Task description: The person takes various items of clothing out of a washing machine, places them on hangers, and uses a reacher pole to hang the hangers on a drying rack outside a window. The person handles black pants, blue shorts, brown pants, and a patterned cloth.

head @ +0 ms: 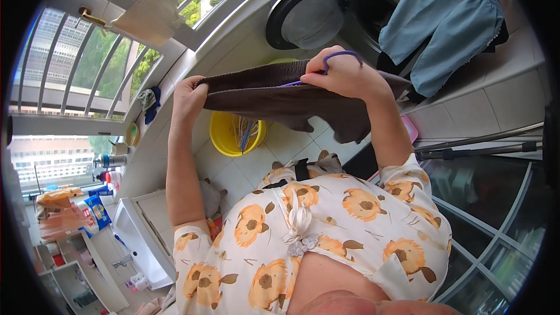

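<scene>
Stretched between my hands is a dark brown elastic-waisted garment [284, 100], its waistband opening towards me. My left hand [188, 96] pinches the waistband at its left end. Near the other end, my right hand [343, 72] grips a purple hanger [343, 54]; its hook rises above the fingers and part of its bar shows inside the waistband. Whether those fingers also hold the fabric is hard to tell. The garment's lower part hangs loose in folds. Below it a yellow bucket [214, 133] holds several hangers on the tiled floor.
A front-loading washing machine [365, 13] has its round door [306, 15] open. Light blue shorts [442, 22] hang at the upper right. Barred windows [65, 65] and a white sink [140, 245] are at the left. Metal poles [481, 146] and a glass-panelled door [477, 192] stand at the right.
</scene>
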A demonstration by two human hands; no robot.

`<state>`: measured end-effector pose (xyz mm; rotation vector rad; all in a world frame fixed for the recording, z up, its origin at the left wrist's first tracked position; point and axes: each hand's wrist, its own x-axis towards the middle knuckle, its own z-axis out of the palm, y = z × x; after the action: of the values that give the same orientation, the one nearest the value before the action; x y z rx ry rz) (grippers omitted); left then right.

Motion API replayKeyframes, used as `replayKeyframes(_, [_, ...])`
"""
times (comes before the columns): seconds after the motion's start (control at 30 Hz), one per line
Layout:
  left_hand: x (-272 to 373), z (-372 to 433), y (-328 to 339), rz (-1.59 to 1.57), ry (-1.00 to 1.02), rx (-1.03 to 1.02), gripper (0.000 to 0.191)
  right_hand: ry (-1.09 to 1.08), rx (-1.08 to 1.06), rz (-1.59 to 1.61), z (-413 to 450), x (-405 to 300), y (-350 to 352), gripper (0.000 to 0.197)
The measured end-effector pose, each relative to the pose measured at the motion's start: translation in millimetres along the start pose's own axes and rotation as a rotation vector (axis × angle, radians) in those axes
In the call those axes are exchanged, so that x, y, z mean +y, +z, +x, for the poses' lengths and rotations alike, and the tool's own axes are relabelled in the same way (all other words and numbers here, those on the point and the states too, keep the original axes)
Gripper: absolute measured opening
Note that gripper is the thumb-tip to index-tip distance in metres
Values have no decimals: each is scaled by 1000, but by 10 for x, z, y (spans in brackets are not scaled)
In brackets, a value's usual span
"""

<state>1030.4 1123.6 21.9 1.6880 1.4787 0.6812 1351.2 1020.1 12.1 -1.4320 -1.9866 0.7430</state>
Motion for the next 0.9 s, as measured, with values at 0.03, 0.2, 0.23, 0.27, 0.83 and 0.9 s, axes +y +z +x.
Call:
replayKeyframes(0.03, [141, 35, 106, 22, -7, -46, 21, -128, 180, -94, 7, 97, 63, 21])
replayKeyframes(0.2, [418, 193, 286, -10, 92, -215, 17, -14, 507, -143, 115, -85, -206, 14])
replayKeyframes(0.23, [399, 286, 331, -77, 181, -233, 16, -22, 541, -179, 122, -125, -294, 15])
replayKeyframes(0.27, [387, 369, 366, -147, 268, -252, 15, -14, 543, -190, 157, -170, -324, 15])
replayKeyframes(0.83, [583, 976, 498, -167, 673, -394, 24, 479, 755, -589, 215, -665, -310, 22])
replayKeyframes(0.9, [582, 763, 579, -346, 633, -802, 51, 430, 660, -356, 192, -862, -456, 24])
